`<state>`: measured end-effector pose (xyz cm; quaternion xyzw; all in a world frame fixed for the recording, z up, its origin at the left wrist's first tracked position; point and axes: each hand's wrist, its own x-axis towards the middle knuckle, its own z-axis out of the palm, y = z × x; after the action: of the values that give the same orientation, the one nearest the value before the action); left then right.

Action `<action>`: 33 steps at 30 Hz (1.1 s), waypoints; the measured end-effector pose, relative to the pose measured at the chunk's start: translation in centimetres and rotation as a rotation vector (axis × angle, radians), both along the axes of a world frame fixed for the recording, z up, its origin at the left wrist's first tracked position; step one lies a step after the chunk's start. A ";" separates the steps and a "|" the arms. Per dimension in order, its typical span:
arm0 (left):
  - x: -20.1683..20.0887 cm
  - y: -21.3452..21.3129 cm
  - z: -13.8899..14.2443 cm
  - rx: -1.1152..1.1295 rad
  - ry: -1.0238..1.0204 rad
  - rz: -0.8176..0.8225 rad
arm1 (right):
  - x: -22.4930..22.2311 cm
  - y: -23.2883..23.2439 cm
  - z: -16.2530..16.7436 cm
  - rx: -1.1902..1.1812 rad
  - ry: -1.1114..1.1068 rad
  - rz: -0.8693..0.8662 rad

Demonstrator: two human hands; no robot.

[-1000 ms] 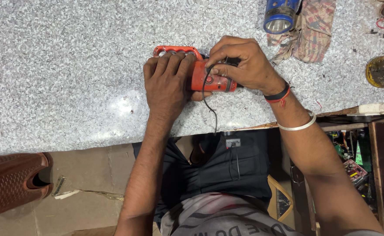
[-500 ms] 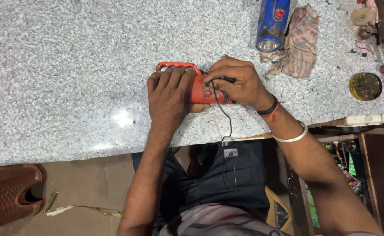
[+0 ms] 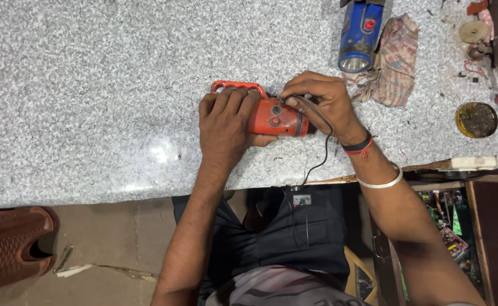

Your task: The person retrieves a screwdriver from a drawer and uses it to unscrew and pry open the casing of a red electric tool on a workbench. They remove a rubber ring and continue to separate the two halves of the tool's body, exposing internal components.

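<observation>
From the head view, a red plastic hand torch with a loop handle lies on the speckled grey stone counter. The left hand clamps its body, fingers curled over. The right hand pinches a thin black wire at its end.

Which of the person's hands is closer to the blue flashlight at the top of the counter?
Right. The right hand sits just below and left of the blue flashlight; the left hand is farther left, gripping the red flashlight.
</observation>
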<state>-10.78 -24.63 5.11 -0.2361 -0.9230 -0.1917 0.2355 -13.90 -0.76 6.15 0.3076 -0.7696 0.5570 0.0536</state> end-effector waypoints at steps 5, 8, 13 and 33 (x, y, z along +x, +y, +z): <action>-0.1 -0.1 -0.2 -0.003 0.008 -0.001 | 0.1 -0.2 0.6 0.056 0.072 0.081; -0.2 -0.2 -0.1 0.008 -0.012 -0.019 | 0.1 -0.4 0.8 0.077 0.105 0.084; -0.3 -0.2 -0.3 0.006 -0.006 -0.025 | 0.0 -0.6 0.7 0.108 0.119 0.086; -0.2 0.0 -0.4 -0.024 -0.010 0.002 | -0.3 -0.2 0.0 0.148 0.122 0.085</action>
<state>-10.93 -24.61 4.70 -0.2369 -0.9267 -0.1818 0.2282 -14.21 -0.99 6.14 0.3766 -0.7902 0.4806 0.0538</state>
